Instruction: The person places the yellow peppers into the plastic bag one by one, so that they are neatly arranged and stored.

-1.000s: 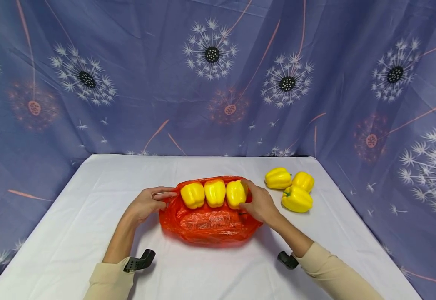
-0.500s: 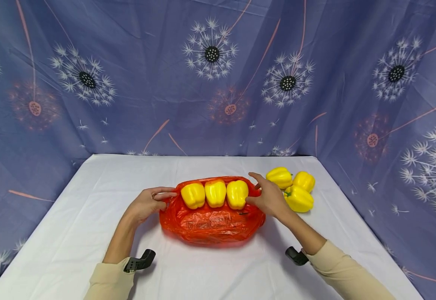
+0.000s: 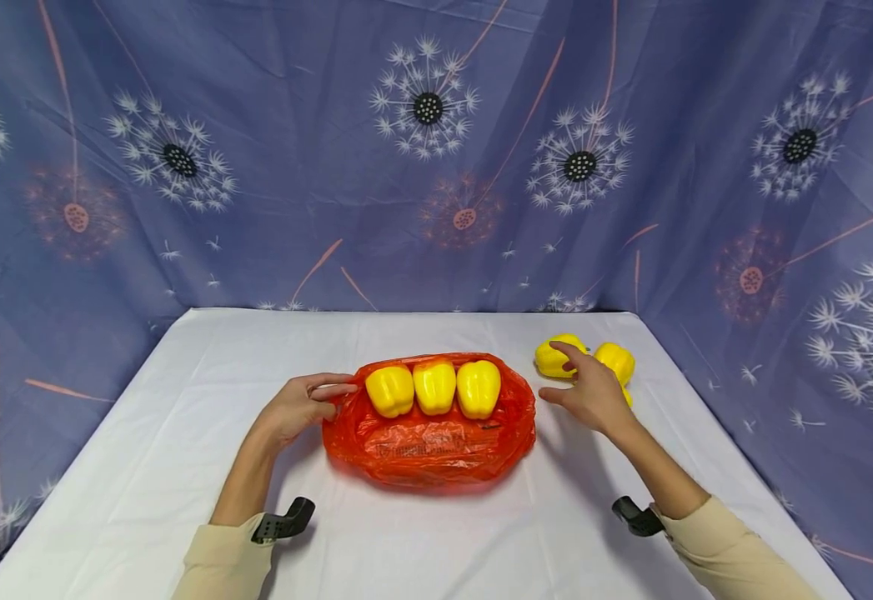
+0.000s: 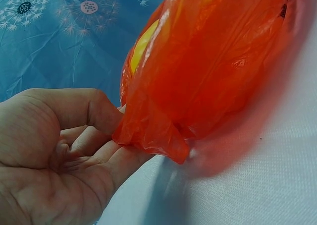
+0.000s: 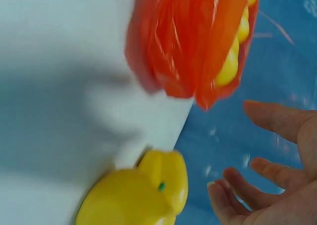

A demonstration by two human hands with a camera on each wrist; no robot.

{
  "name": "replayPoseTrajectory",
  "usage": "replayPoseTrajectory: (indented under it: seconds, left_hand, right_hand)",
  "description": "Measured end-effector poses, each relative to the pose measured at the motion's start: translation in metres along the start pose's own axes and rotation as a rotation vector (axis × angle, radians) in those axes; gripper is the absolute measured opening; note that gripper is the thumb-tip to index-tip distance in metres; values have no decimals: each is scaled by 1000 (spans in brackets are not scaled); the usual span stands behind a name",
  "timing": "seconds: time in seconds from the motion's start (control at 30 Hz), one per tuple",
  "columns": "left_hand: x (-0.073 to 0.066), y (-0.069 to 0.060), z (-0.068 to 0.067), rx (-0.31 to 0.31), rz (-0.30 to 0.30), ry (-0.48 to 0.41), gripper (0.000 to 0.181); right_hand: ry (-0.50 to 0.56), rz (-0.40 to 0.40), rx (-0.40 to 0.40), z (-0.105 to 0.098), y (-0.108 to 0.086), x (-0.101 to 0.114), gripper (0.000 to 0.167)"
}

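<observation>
A red plastic bag (image 3: 428,467) lies at mid-table with its mouth spread. Three yellow bell peppers, left (image 3: 390,393), middle (image 3: 434,387) and right (image 3: 479,390), sit in a row inside it. At the bag's left edge, my left hand (image 3: 293,414) pinches the thin plastic (image 4: 148,131) between thumb and fingers, clear in the left wrist view. My right hand (image 3: 594,396), fingers spread and holding nothing, hovers right of the bag beside the loose bell peppers. One loose pepper (image 3: 552,360) is partly behind its fingers, another (image 3: 616,361) lies farther right, and a third is mostly hidden.
A white cloth (image 3: 436,542) covers the table. Blue curtains (image 3: 286,167) with dandelion prints hang behind and at both sides. A black wrist mount (image 3: 286,521) sits on the left forearm, another (image 3: 637,515) on the right.
My right hand has let go of the right-hand pepper in the bag and moved rightward to the loose peppers. The left hand stays on the bag's edge.
</observation>
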State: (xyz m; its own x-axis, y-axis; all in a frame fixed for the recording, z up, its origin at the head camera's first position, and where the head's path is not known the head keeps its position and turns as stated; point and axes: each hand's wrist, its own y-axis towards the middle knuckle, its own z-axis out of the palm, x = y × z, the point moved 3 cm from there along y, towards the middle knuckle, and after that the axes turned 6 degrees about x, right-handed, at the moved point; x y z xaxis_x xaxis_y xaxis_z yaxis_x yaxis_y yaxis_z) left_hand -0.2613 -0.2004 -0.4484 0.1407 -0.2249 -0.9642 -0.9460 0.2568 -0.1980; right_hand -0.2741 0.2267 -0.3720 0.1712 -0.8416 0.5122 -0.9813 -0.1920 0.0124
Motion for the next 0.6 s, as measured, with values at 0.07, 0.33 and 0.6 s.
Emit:
replayPoseTrajectory:
  seconds: [0.07, 0.33, 0.6]
  left_hand:
    - [0, 0, 0, 0, -1, 1, 63]
    - [1, 1, 0, 9, 8, 2, 63]
    - [2, 1, -1, -1, 6, 5, 63]
  right_hand:
    - [0, 23, 15, -7, -2, -8, 77]
    - [-41, 77, 70, -26, -9, -40, 82]
    - [-96, 107, 74, -32, -14, -65, 88]
